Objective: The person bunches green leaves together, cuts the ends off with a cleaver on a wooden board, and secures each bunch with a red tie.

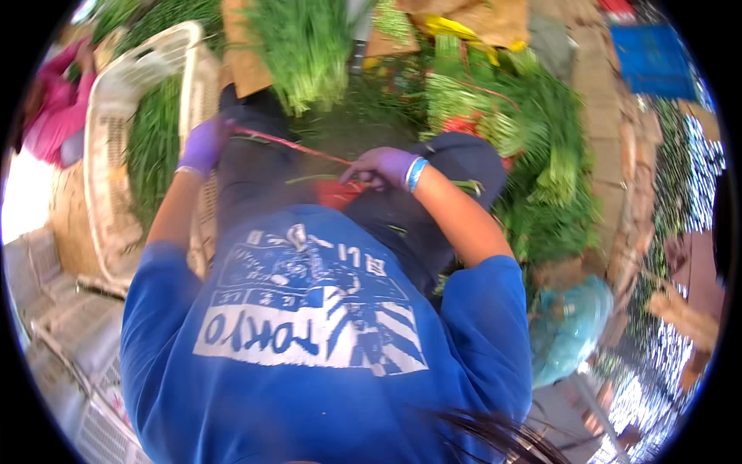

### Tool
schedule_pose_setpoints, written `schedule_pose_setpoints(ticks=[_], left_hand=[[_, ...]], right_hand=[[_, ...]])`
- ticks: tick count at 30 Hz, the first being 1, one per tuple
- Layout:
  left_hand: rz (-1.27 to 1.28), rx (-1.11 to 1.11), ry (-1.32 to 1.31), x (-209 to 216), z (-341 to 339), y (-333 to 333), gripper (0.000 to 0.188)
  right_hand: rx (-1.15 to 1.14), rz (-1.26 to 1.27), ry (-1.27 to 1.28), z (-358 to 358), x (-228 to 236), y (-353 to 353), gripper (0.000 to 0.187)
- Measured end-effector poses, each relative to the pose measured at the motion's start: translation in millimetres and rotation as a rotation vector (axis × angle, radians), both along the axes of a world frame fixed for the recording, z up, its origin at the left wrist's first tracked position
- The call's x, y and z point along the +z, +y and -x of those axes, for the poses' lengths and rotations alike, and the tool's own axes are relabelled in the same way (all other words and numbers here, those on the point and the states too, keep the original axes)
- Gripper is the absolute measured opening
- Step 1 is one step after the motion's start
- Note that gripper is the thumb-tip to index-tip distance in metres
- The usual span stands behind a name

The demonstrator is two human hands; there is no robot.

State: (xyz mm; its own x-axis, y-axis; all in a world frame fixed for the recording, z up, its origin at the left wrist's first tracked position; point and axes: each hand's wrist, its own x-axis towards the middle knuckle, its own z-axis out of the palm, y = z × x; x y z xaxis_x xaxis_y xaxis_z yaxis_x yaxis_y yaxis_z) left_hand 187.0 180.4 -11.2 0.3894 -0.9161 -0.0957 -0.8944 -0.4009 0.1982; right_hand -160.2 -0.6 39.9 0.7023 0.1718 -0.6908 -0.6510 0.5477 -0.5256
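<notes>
At far left, a co-worker in a pink top [58, 147], beside a white plastic crate [99, 93]. Inside the crate, long green leaves [154, 131]. Next, by the crate's right-hand side, the left hand [204, 147] in a purple glove, fingers somewhat blurred but closed on one end of a pink string [301, 147]; hard to tell whether touching the crate. From there, the string, stretched between both hands above the dark-trousered lap, sloping down rightward. Beyond it, a bundle of green stalks [301, 46], pale ends toward the lap. Then the right hand [382, 168], also purple-gloved, fingers curled and pinching the string's other end. Further right, a broad heap of leafy greens [549, 147], a bluish-green plastic bag [572, 329] nearer the body, and a blue container [649, 58] well apart.
</notes>
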Motion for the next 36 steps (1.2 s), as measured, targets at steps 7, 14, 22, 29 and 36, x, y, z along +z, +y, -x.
schedule_pose_setpoints(ticks=[7,14,22,29,36], left_hand=[[-0.111,0.206,-0.093,-2.8,16.7,-53.9,0.027],[-0.149,0.21,-0.219,-18.7,9.2,-65.3,0.026],[-0.095,0.239,-0.186,-4.9,-8.5,-51.5,0.023],[0.035,0.176,-0.253,-47.4,-9.5,-138.0,0.022],[0.021,0.19,-0.199,-56.8,-9.7,-165.6,0.013]], right_hand=[[0.312,0.329,0.427,-66.9,-122.3,-16.5,0.02],[0.806,1.093,0.345,-118.9,-223.1,7.3,0.031],[-0.762,0.903,0.032,-118.7,-340.9,51.0,0.037],[-0.942,1.156,0.453,-93.1,-180.7,-37.7,0.017],[-0.706,1.983,0.152,-123.8,-70.3,-73.6,0.01]])
